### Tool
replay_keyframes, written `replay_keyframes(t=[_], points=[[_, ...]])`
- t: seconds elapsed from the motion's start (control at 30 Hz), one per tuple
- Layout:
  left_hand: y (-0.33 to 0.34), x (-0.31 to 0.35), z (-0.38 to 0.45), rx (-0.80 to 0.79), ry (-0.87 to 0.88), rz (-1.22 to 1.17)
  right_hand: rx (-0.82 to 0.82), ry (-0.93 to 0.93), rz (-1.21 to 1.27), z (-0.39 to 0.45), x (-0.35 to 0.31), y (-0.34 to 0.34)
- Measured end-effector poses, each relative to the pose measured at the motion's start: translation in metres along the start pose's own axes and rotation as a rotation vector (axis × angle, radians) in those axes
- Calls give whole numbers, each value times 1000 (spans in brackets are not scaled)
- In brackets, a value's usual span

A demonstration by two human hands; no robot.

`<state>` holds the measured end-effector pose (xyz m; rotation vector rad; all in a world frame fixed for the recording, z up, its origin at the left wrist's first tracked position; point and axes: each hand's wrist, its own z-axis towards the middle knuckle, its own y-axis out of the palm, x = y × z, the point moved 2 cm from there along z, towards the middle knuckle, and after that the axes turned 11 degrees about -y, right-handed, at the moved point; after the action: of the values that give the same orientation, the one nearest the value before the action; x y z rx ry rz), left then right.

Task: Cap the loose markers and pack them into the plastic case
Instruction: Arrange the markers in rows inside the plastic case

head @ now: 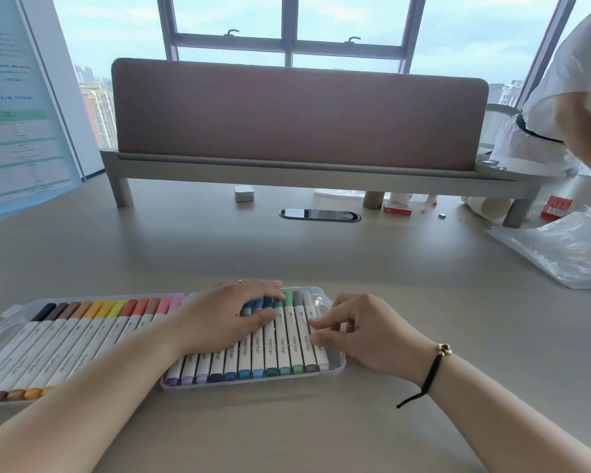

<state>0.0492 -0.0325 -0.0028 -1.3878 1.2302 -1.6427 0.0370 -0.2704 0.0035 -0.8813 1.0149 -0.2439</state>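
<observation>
At lower centre of frame, the clear plastic hinged case [336,365] w/ white-barrelled markers [282,339] is steadied by the left hand [226,319], fingers flat & together, while the right hand [365,336], fingers loosely curled, nudges the end markers, prob. to seat them level.

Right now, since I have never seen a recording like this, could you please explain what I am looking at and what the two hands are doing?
There is one picture, taken by a camera worn on a person's head, looking down at a desk. No machine is involved, only bare hands. An open clear plastic case lies flat in two halves, each with a row of capped markers. The left hand rests flat on the blue markers in the right half. The right hand touches the grey marker at the row's end with its fingertips. Neither hand grips anything. A plastic bag lies far right.
</observation>
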Motion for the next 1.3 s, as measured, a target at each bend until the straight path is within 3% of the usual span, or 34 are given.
replay_keyframes(t=[0.6,0.83,1.07,1.23,1.3], points=[[4,-3,1,5,17,1,40,-27,-77,-5,1,4],[2,-1,1,-4,18,8,229,104,-70,-4,8,-13],[2,4,-2,14,-1,23,-100,231,-281,-9,2,-17],[4,11,2,31,-8,45,-367,285,-66,-19,-7,-24],[4,14,7,24,-20,64,-381,282,35,-21,-8,-25]])
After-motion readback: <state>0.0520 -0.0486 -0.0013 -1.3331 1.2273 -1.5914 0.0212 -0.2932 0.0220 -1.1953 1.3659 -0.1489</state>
